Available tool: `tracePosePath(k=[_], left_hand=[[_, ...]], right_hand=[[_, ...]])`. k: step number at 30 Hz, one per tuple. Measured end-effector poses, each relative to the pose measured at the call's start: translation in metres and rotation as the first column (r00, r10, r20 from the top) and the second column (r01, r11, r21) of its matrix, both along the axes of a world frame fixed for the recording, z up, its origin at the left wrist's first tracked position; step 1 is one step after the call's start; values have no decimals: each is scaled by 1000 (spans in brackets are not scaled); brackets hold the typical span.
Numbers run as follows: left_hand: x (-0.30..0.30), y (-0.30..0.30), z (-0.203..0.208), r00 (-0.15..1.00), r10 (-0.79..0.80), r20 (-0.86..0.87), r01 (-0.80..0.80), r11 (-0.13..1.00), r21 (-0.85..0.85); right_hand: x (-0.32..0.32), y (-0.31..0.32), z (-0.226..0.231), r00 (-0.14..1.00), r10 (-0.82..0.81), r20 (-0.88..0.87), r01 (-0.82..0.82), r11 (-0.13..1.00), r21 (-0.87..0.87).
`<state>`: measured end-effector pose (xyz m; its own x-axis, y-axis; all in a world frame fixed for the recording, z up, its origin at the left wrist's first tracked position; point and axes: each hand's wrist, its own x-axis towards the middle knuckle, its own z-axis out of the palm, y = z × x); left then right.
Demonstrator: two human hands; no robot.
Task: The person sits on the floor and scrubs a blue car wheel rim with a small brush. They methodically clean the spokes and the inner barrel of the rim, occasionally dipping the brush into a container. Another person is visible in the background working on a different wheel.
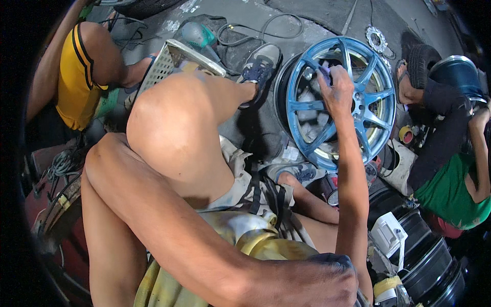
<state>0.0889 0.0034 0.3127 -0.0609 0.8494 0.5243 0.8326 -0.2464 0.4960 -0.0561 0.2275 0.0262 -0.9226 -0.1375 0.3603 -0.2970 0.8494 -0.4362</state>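
My right hand [339, 94] is closed round a small purple piece [325, 75], perhaps a pad or cloth, mostly hidden by the fingers. It is over the upper left spokes of a blue multi-spoke car wheel rim [310, 105], which stands tilted with its face toward me. The blue surface looks streaky and pale in places. My left arm is bent across my body, and my left hand [327, 281] is closed beside my right forearm. Something dark [332, 259] shows at its fingers; I cannot make out what it is.
A white perforated crate [163, 66] and a green-grey power tool [199, 35] with a cable lie beyond my knee. Black rims [427, 256] are stacked at lower right. A person in green [452, 189] sits at right by another rim [456, 77]; someone in yellow shorts [76, 77] is at left.
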Motion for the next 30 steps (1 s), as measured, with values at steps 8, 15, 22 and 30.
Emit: tracePosePath(k=[8,15,22,30], left_hand=[[9,4,-1,984,74,-160,-67,997,47],[2,9,-25,336,658,-674,-123,740,661],[38,3,1,1000,-13,-15,10,989,-149],[30,7,-1,979,202,33,-202,979,1]], right_hand=[[-16,-4,2,991,132,22,-132,990,38],[-28,-19,2,990,144,-1,-143,987,74],[-18,-11,1,993,113,47,-114,993,32],[-2,22,-3,868,-191,459,384,843,-376]])
